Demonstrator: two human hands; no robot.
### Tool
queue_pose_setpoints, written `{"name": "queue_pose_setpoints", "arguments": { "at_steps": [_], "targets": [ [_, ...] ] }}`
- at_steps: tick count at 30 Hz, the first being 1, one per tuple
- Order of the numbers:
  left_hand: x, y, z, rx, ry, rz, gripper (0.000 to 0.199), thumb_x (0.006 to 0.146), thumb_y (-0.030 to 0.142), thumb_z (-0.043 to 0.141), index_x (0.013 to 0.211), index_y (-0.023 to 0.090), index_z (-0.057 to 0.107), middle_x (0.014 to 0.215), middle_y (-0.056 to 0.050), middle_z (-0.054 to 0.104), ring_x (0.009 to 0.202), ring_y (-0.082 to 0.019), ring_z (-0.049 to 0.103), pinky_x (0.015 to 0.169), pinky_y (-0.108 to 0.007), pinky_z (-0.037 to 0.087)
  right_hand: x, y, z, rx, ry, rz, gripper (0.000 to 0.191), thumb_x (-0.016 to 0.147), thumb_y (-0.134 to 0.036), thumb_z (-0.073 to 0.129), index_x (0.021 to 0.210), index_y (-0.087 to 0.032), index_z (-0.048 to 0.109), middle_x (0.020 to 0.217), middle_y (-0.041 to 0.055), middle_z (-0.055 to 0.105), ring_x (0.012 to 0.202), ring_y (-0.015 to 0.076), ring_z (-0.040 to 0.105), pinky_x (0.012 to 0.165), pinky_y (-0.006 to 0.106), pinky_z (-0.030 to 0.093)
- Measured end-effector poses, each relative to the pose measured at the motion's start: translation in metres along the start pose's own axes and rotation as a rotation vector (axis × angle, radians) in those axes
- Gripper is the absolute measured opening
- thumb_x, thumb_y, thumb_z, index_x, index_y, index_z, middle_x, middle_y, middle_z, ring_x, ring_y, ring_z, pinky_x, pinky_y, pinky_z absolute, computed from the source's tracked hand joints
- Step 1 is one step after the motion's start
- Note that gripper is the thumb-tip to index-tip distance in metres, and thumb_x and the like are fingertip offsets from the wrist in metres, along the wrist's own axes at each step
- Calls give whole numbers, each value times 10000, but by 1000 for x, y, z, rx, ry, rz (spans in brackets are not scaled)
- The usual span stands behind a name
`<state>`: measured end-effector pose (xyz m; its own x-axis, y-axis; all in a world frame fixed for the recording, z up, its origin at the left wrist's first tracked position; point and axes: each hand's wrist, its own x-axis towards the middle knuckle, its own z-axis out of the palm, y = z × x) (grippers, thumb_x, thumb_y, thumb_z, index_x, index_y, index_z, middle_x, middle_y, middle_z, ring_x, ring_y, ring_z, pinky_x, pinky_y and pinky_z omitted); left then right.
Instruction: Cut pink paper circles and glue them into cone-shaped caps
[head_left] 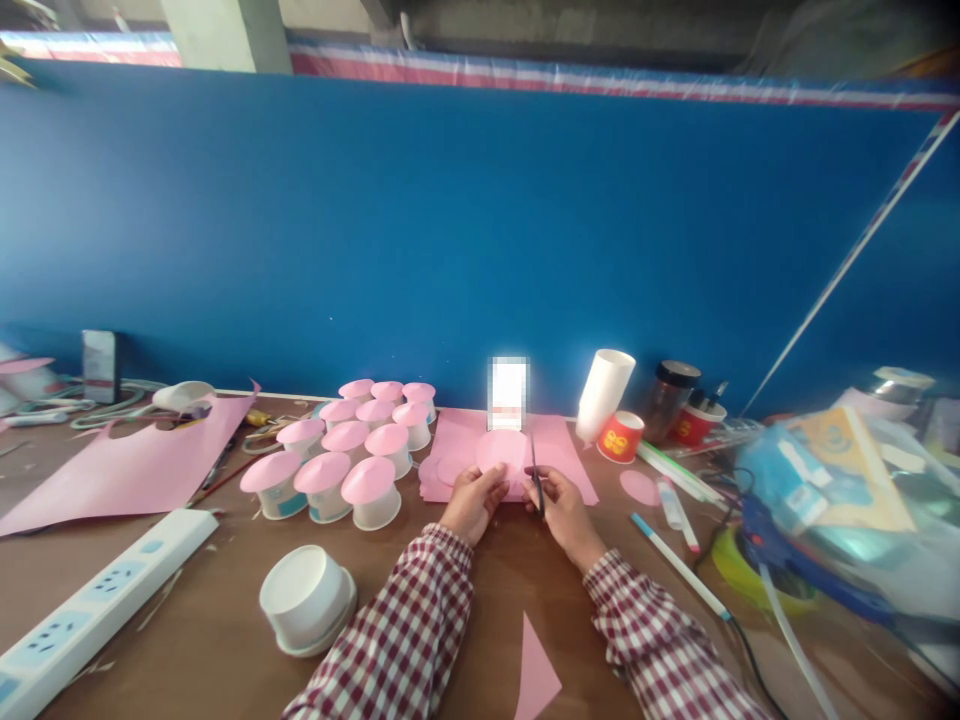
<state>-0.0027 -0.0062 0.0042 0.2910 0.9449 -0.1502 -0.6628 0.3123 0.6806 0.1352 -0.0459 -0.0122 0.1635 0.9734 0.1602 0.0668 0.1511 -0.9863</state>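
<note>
My left hand [475,500] pinches the lower edge of a round pink paper piece [501,452]. Dark scissors [535,480] are in my right hand [568,512], their blades pointing away from me at the paper's right side. Under both lies a stack of pink sheets [564,455] on the brown table. To the left stand several paper cups topped with shallow pink cones [371,480]. A pink paper scrap [536,668] rests between my forearms.
A power strip [105,600] and cut pink sheet [161,455] lie left, near white bowls [304,595]. A white cup stack [604,395], red cup [621,437], dark jar [671,400], marker [679,565] and plastic bags [832,490] are right. A blue panel [480,230] stands behind.
</note>
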Motion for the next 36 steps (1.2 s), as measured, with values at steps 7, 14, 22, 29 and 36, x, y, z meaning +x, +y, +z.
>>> {"name": "queue_pose_setpoints", "arguments": {
  "at_steps": [7, 14, 22, 29, 36],
  "targets": [
    [1, -2, 0, 39, 59, -10, 205, 629, 147, 758, 749, 77, 607, 696, -33, 622, 550, -57, 574, 526, -138, 508, -2, -6, 1, -30, -10, 29, 468, 714, -473, 648, 1038, -147, 561, 638, 0, 578, 593, 152, 569, 568, 282, 466],
    [2, -2, -2, 26, 52, -2, 174, 651, 155, 740, 751, 76, 622, 673, -39, 622, 550, -67, 586, 508, -130, 501, -5, -3, 3, -67, -86, -41, 457, 758, -479, 598, 1081, -157, 568, 660, -2, 554, 607, 140, 538, 609, 288, 475],
    [5, -3, -3, -1, 83, 8, 204, 623, 153, 758, 761, 72, 630, 700, -53, 637, 564, -81, 594, 500, -146, 509, -8, -9, 4, -52, -174, 23, 409, 753, -484, 596, 1024, -177, 590, 676, 3, 565, 612, 139, 536, 587, 273, 456],
    [3, -2, -2, 0, 81, -4, 228, 617, 164, 759, 776, 81, 619, 720, -56, 641, 587, -98, 604, 530, -173, 523, -10, -15, 6, -61, -192, 28, 371, 774, -460, 577, 998, -164, 574, 666, 3, 560, 617, 137, 538, 591, 278, 456],
    [1, -1, 1, 9, 108, 13, 245, 610, 161, 764, 795, 98, 616, 739, -51, 643, 593, -84, 586, 509, -165, 494, -10, -22, 5, -37, -173, 56, 391, 760, -486, 572, 979, -163, 586, 622, -11, 544, 565, 122, 519, 518, 255, 422]
  ]
}}
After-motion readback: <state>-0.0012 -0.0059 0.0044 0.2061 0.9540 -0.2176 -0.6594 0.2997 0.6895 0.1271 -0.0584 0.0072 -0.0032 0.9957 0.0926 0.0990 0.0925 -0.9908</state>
